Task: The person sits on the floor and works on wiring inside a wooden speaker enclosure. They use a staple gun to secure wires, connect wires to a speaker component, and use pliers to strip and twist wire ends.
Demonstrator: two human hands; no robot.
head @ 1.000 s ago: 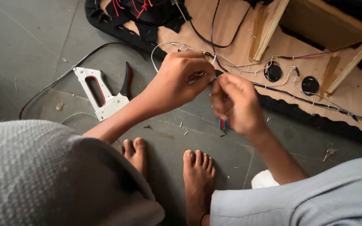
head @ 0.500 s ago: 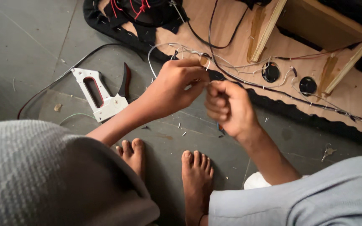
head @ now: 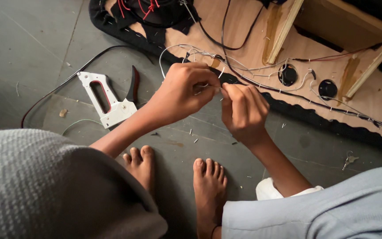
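Floor: grey concrete floor, scuffed, with little wire offcuts scattered around two bare feet.
Board: a brown wooden panel lies flat at the top, with wooden battens, two round black fittings and a run of thin wires across it.
Left hand: the left hand is curled nearly closed, thumb and fingertips pinching a thin white wire right in front of the panel's edge.
Right hand: the right hand is closed in a loose fist, fingertips pinching the same wire just beside the left hand's (the two pinches almost touch).
Wire: it's up off the floor between both hands, and seems to loop back to the bundle on the panel, though I can't tell exactly where it joins.
Tools: a white staple gun with a red-lined handle lies on the floor left of the hands, with dark-handled pliers just beside it.
Extras: a small key sits on the floor far right.
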